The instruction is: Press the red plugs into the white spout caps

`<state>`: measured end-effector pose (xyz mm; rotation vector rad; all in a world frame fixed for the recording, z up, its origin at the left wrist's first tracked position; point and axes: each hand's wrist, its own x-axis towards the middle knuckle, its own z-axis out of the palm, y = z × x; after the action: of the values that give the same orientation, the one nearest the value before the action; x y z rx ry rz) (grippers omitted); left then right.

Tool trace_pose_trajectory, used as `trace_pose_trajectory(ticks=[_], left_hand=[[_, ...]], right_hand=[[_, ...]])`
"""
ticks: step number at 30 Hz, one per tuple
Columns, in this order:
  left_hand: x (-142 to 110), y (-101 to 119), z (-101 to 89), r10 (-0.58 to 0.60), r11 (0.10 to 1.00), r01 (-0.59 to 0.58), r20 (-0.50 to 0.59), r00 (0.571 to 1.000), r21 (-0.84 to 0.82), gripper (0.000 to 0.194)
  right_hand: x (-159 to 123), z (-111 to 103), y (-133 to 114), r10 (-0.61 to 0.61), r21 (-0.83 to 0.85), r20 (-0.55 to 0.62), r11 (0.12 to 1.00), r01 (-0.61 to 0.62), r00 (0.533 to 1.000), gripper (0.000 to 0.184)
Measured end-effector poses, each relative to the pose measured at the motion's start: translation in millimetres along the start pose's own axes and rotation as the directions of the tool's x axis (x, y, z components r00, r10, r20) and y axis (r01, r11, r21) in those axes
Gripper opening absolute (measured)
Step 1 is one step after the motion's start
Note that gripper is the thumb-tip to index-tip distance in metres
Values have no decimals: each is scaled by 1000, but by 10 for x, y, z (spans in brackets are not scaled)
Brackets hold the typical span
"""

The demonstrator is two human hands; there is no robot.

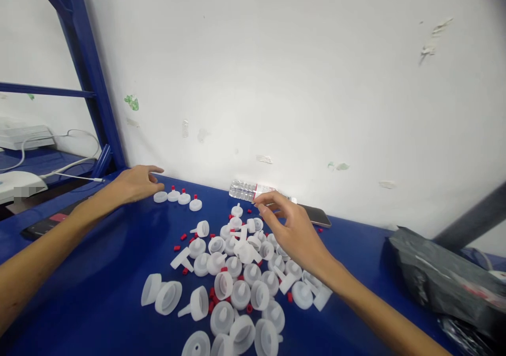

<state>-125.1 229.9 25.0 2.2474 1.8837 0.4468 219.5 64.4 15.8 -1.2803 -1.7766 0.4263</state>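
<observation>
A heap of white plastic caps (pixel 237 277) with small red plugs (pixel 184 236) scattered among them lies on a blue table (pixel 98 272). My left hand (pixel 136 183) reaches to the far left and touches a white cap (pixel 160 197) at the end of a short row of caps with red tips (pixel 178 196). My right hand (pixel 292 232) hovers over the far side of the heap, thumb and forefinger pinched; whether something small is between them I cannot tell.
A clear water bottle (pixel 247 190) lies against the white wall, with a phone (pixel 316 216) beside it. A black plastic bag (pixel 446 279) sits at the right. A dark device (pixel 49 221) lies at the left edge, by a blue frame post (pixel 89 71).
</observation>
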Motion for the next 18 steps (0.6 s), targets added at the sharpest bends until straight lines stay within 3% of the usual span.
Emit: trace_pose_trajectory(ticks=[2, 4, 6, 9, 14, 16, 18], left_hand=[[-88, 166, -97, 54, 998, -54, 11, 998, -30, 38], [-203, 333, -138, 178, 980, -164, 126, 976, -109, 31], [-319, 464, -104, 305, 946, -241, 345, 888, -216, 29], [-425, 549, 34, 351, 932, -244, 508, 786, -267, 29], [-407, 507, 193, 338, 940, -232, 602, 723, -250, 20], [-388, 496, 200, 346, 938, -247, 600, 721, -243, 16], [-383, 505, 189, 345, 938, -259, 571, 745, -230, 14]], right_hand=[[4, 11, -8, -9, -1, 0, 1000, 9, 1000, 14], [6, 20, -13, -12, -6, 5, 1000, 12, 1000, 14], [3, 27, -11, -9, -8, 12, 1000, 9, 1000, 14], [-17, 38, -9, -9, -7, 23, 1000, 9, 1000, 14], [-67, 72, -60, -11, 19, 53, 1000, 9, 999, 15], [-81, 88, -89, -9, 21, 64, 1000, 8, 998, 15], [-92, 103, -107, -18, 17, 71, 1000, 17, 997, 16]])
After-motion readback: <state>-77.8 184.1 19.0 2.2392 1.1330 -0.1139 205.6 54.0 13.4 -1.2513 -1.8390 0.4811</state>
